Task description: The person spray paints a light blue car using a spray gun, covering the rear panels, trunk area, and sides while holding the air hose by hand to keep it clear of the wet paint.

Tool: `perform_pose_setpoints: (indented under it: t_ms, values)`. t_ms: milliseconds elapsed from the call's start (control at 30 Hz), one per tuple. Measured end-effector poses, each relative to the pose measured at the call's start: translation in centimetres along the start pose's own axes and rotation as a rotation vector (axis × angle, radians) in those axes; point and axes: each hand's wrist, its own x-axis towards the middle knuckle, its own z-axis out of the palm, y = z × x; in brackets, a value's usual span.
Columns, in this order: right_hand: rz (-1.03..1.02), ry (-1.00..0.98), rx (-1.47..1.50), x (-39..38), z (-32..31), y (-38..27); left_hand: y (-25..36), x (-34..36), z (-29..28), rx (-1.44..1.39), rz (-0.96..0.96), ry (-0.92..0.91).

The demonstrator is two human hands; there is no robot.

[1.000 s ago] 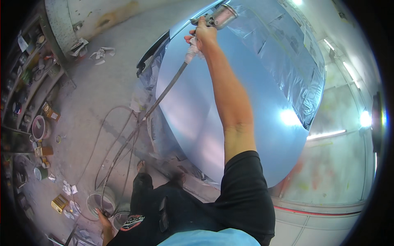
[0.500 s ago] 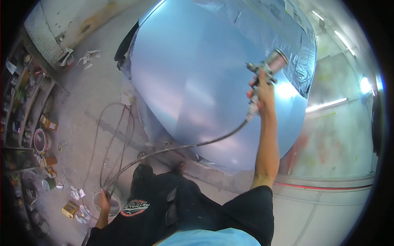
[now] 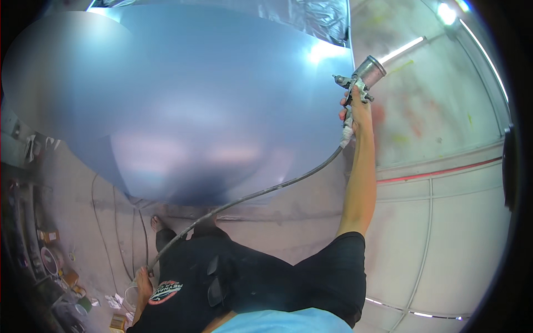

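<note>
A paint spray gun (image 3: 355, 84) with a metal cup on top is gripped in my right hand (image 3: 361, 114), my arm stretched out at the right edge of a glossy light-blue car hood (image 3: 222, 94). The gun is apart from the hood, and its nozzle side faces left over the panel. From the gun's handle a dark air hose (image 3: 261, 191) runs in a curve down to the left. My left hand (image 3: 144, 284), low beside my body, is closed around the hose, and further hose loops hang beyond it.
Plastic masking film (image 3: 311, 19) covers the car behind the hood. A paint-stained wall (image 3: 427, 111) with light tubes stands at right. Lower left, a shelf (image 3: 25, 238), a bucket (image 3: 51, 260), boxes and crumpled paper are on the floor side. A grey blurred patch hides the upper left.
The view has shifted, bringing the hood lower and further left. The spray gun now shows at the hood's right edge instead of over its panel. Both hands keep their hold.
</note>
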Motion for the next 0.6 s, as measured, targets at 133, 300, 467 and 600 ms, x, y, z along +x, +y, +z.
perform_pose_setpoints:
  t_ms: [133,300,467,600]
  values:
    - [0.003,0.077,-0.047,1.6,-0.1,2.2,1.5,2.1,-3.1,-0.050,0.078,-0.066]
    - [-0.008,0.286,-0.143,1.2,2.7,0.7,0.1,5.2,-8.3,-0.069,0.196,-0.108]
    - [-0.023,0.457,-0.217,-1.6,8.4,-0.3,-5.0,8.8,-16.3,-0.010,0.228,-0.208]
    - [-0.320,0.641,-0.364,-2.0,8.1,-0.3,-5.2,11.5,-18.8,0.048,0.207,-0.259]
